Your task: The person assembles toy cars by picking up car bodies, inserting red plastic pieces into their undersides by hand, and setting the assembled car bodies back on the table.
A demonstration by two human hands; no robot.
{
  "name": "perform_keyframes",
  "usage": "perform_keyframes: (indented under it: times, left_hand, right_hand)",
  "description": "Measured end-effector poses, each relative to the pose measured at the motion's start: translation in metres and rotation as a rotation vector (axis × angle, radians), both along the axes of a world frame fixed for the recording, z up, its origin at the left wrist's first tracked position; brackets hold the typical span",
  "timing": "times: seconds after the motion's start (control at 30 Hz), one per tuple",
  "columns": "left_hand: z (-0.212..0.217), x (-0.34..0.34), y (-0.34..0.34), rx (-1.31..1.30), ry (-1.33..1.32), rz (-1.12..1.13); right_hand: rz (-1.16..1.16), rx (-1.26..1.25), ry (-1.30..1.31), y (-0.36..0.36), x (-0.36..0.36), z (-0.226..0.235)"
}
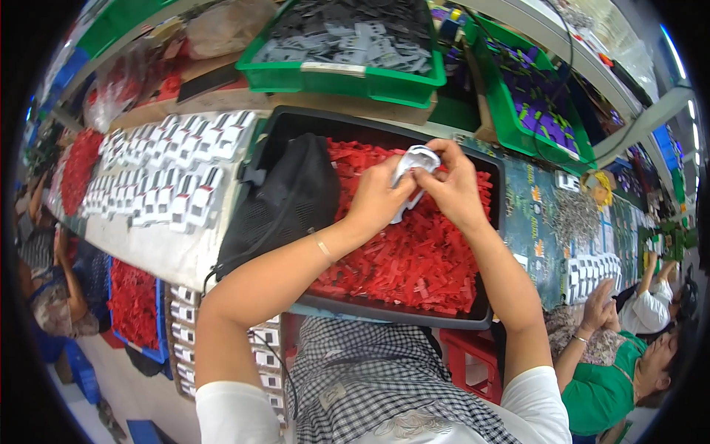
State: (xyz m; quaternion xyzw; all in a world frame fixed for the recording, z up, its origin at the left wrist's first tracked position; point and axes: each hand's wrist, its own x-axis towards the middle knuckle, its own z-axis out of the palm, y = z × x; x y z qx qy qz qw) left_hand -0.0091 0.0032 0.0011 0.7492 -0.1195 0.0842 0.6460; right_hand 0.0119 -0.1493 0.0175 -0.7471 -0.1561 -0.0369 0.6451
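Seen from above, a person's two bare hands meet over a wide black plastic tray (494, 244) heaped with small red plastic clips (414, 259). Between the hands is a small white moulded plastic piece (414, 169), rounded and glossy, held just above the red heap near the tray's far side. The left hand (376, 198) is closed around the piece's lower end, and the right hand (452, 185) pinches its upper end with thumb and fingertips. The piece looks light, stiff and somewhat smooth, so it probably handles best gripped by its edges at both ends, as it is here; it seems unlikely to bend. A black mesh fabric bag (285, 194) lies in the tray's left part. Left of the tray, rows of small white-and-black parts (166, 174) cover a pale work surface (148, 248). Beyond the tray stands a green plastic crate of grey flat parts (347, 44). At lower right another person in a green top (603, 396) sits beside the bench.
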Motion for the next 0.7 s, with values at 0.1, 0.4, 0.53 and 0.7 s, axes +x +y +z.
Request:
perform_keyframes:
  times: [0.1, 0.4, 0.53, 0.7]
  left_hand:
    - [0.002, 0.004, -0.001, -0.016, -0.016, -0.074]
    - [0.095, -0.066, 0.046, -0.216, 0.226, -0.413]
    - [0.087, -0.079, 0.136, 0.307, -0.298, 0.225]
    - [0.003, -0.07, 0.236, 0.839, -0.301, 0.584]
  right_hand:
    - [-0.023, -0.08, -0.035, -0.006, 0.002, 0.005]
    - [0.135, 0.17, 0.006, -0.02, -0.028, 0.053]
    - [-0.013, -0.167, -0.14, -0.06, -0.074, 0.074]
    - [-0.375, -0.452, -0.058, -0.144, -0.122, 0.014]
